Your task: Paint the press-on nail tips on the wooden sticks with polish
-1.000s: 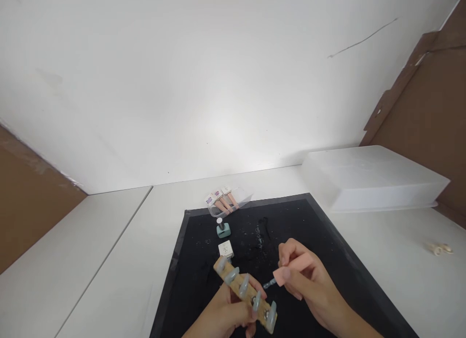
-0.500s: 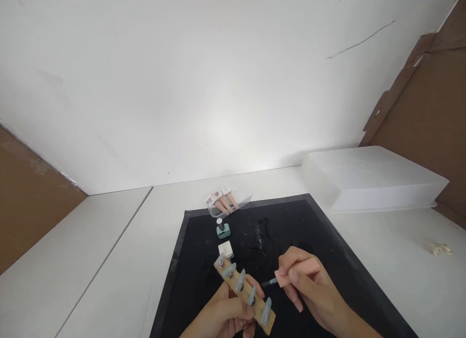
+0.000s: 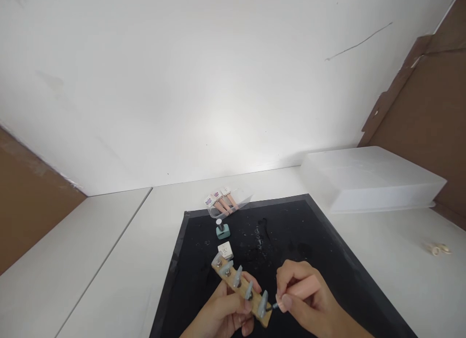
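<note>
My left hand is closed around a wooden nail tip stand, which slants down to the right. Several long grey false nails are mounted along its top. In my right hand is a nail polish brush with a thick peach handle, pinched between thumb and fingers. Its dark bristles touch, or nearly touch, the false nail at the near right end of the stand. Just beyond the stand's far end sits a white square bottle, partly hidden by it.
A green bottle with a white-topped neck stands on the black mat. Behind it, a clear tray holds several peach-handled bottles. A white translucent box is at the back right, with small cream pieces nearer.
My right hand has moved down and left, bringing the brush tip from a gap beside the stand to its near-end nail. The stand has shifted slightly left.
</note>
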Motion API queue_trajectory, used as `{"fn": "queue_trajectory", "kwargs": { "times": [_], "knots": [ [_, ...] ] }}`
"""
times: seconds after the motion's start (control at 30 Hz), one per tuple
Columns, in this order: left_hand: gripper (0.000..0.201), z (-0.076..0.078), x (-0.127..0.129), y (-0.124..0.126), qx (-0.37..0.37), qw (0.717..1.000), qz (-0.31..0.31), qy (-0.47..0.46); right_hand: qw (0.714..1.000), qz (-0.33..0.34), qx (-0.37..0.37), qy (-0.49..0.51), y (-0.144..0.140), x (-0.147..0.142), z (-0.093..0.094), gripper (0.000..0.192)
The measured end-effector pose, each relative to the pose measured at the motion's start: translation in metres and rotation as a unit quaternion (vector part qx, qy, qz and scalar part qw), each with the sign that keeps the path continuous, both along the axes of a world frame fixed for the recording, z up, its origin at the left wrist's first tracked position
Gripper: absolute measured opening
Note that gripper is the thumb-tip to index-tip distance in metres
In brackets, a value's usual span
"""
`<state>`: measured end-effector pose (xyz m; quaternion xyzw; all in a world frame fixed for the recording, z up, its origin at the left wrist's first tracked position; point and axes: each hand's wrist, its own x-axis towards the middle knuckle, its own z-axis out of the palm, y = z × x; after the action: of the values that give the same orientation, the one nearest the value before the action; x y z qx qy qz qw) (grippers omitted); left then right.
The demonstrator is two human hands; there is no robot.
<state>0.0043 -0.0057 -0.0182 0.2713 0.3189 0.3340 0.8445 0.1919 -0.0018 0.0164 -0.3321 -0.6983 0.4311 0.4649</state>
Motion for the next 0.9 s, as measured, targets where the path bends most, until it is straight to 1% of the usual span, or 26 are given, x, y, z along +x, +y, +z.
{"fn": "queue_trajectory", "kwargs": {
  "times": [0.17,0.3,0.37,0.5,0.63,0.73,0.8,0.9],
  "knots": [
    [0.019,-0.001,0.001,0.0,-0.006,1.0,-0.006,0.002,1.0,-0.015,0.005,-0.026,0.001,-0.001,0.002,0.021],
    [0.019,-0.001,0.001,-0.001,-0.012,1.0,-0.016,0.012,0.999,-0.041,0.014,-0.031,0.002,-0.002,-0.001,0.031],
    [0.02,-0.001,0.0,-0.002,-0.007,1.0,-0.01,0.011,0.998,-0.056,0.019,-0.018,0.003,-0.002,-0.004,0.036],
    [0.02,0.0,-0.002,-0.002,-0.016,1.0,-0.007,0.018,0.997,-0.076,0.007,0.026,0.003,-0.001,-0.009,0.038],
    [0.02,0.002,-0.002,-0.001,-0.018,0.999,-0.008,0.04,0.998,-0.047,0.0,0.039,0.001,0.0,-0.012,0.042],
    [0.021,0.002,0.0,0.0,-0.011,0.999,-0.005,0.044,1.0,-0.014,0.011,0.016,0.0,0.001,-0.007,0.045],
    [0.022,0.002,0.001,0.0,-0.008,0.999,-0.003,0.046,1.0,0.004,0.008,-0.003,-0.001,0.0,-0.003,0.042],
    [0.023,0.0,0.003,0.0,0.0,0.999,-0.005,0.05,1.0,0.005,0.003,-0.027,0.0,-0.001,-0.002,0.035]
  ]
}}
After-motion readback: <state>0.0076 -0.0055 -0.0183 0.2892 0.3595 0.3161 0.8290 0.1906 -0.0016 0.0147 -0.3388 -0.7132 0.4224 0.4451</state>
